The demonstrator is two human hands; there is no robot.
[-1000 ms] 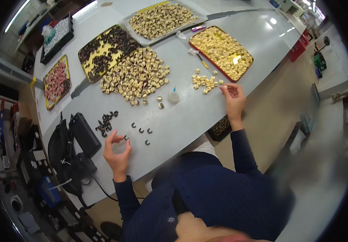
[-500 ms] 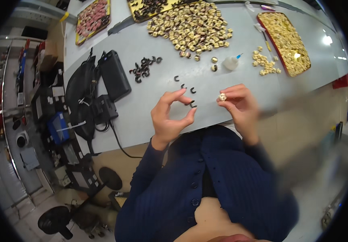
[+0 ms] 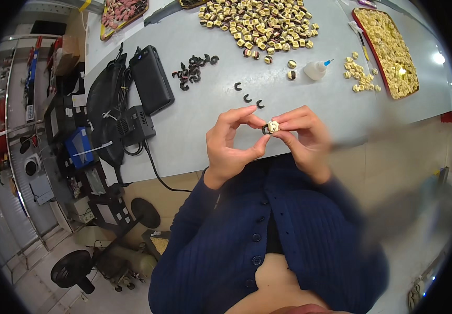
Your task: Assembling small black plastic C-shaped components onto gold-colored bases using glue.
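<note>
Over the table's near edge, my left hand pinches a small black C-shaped piece between thumb and forefinger. My right hand grips a small cream block with dark specks by its fingertips. The black piece meets the block's left side; I cannot tell whether it is seated on it. Just beyond the left fingers, three loose black C-shaped pieces lie in a slanting row, the nearest close to the fingertips. Farther left is a heap of similar black pieces.
A squeeze bottle with a blue tip stands beyond my right hand. Many cream-and-dark blocks are piled at the back. On the right are loose cream pieces and a red-rimmed tray. A black box-shaped device and cables lie left.
My hands have come together, bringing the black piece from the left against the cream block from the right. The view has shifted slightly, so the table things sit higher.
</note>
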